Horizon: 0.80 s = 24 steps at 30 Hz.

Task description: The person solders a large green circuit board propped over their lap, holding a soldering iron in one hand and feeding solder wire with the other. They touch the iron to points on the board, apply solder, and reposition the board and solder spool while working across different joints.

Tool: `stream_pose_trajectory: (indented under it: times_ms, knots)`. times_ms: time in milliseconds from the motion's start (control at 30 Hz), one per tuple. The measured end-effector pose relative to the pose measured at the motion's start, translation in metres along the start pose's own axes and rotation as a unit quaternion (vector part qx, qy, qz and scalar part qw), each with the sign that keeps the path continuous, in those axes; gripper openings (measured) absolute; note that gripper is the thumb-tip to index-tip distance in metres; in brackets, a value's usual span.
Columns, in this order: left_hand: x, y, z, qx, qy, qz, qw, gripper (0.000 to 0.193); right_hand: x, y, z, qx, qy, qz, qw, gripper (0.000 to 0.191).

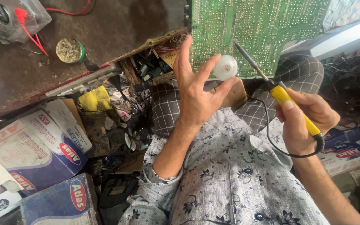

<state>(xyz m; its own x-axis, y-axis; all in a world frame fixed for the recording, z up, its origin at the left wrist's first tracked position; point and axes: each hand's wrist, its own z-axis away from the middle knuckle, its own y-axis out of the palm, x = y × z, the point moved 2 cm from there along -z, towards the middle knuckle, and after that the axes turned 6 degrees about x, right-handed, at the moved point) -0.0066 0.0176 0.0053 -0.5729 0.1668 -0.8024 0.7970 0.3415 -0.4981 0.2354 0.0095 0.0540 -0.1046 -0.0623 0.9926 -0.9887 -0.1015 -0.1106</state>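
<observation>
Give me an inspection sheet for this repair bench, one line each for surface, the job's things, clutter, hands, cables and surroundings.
Surface: dark, worn bench top with a chipped front edge.
Job's things: green circuit board propped over the lap; yellow-handled soldering iron with its tip against the board; small white spool.
Clutter: round tin on the bench; clear bag holding a red lead; yellow rag; cardboard boxes below.
Hands: left hand pinches the spool, fingers spread; right hand grips the iron's handle.
Cables: black cord loops from the iron; red wire on the bench.
Surroundings: tangled parts under the bench edge; checked trousers.
</observation>
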Motion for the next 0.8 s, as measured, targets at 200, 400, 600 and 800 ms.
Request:
stream_pose_trajectory:
  times_ms: [200, 400, 600, 800]
  knots:
    - [0.0004, -0.0022, -0.001, -0.001, -0.003, -0.001, 1.0, 0.061, 0.001, 0.0006, 0.0044, 0.012, -0.026, 0.09, 0.996, 0.015]
    - [-0.0022, -0.0064, -0.0003, 0.003, 0.001, -0.002, 1.0, 0.059, 0.0024, 0.0021, 0.0063, 0.007, -0.02, 0.088, 0.996, 0.017]
    - [-0.0029, -0.0062, -0.0011, 0.001, 0.0, -0.005, 1.0, 0.059, 0.0047, 0.0065, 0.003, 0.004, -0.004, 0.078, 0.997, 0.016]
    - [-0.0014, -0.0042, -0.0014, 0.003, 0.002, -0.006, 1.0, 0.06, 0.0063, 0.0058, -0.0015, 0.014, 0.009, 0.037, 0.999, 0.015]
